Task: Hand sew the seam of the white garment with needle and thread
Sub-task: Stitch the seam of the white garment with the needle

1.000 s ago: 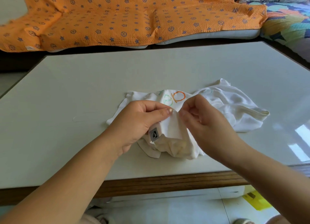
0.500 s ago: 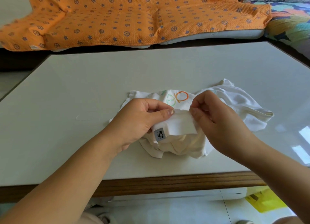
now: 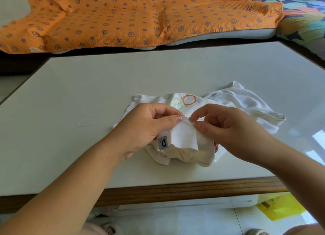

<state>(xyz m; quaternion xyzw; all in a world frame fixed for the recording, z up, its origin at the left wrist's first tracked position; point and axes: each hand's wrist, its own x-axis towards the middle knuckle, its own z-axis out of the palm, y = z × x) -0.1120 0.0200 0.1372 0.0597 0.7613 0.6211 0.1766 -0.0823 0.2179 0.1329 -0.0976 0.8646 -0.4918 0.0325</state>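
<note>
Pale surface (image 3: 88,94) with a wooden near edge. Beyond its far edge is an orange blanket (image 3: 123,15) with blue star print, draped over a sofa. A many-coloured cushion (image 3: 302,20) sits far right. A yellow item (image 3: 281,208) lies on the floor near right; identity unclear.

Hard to make out:
- needle (image 3: 189,119): only a tiny thin sliver shows at the right fingertips; its direction cannot be read.
- faint pale loop (image 3: 84,123) on the surface, left of the cloth; cannot tell what it is.
- Both forearms are cut off by the bottom of the view.
- The hands cover the middle of the cloth.

Hands:
- left hand (image 3: 146,127) comes in from near left, back up. Thumb and forefinger pinch the top of a raised fold of the white garment (image 3: 246,101); the other fingers curl in behind the cloth.
- right hand (image 3: 226,127) comes in from near right. Thumb and forefinger tips are pressed together on the needle at the fold's top edge, just beside the left thumb tip. The remaining fingers are loosely curled.

Garment: crumpled, on the surface slightly right of centre. Its long axis runs left to right, with the right end lying a little farther. The held fold hangs toward the near edge. A grey label (image 3: 162,143) sits at the fold's lower left, just below the left hand. Printed letters (image 3: 189,101) in orange and green face up just beyond the hands.
</note>
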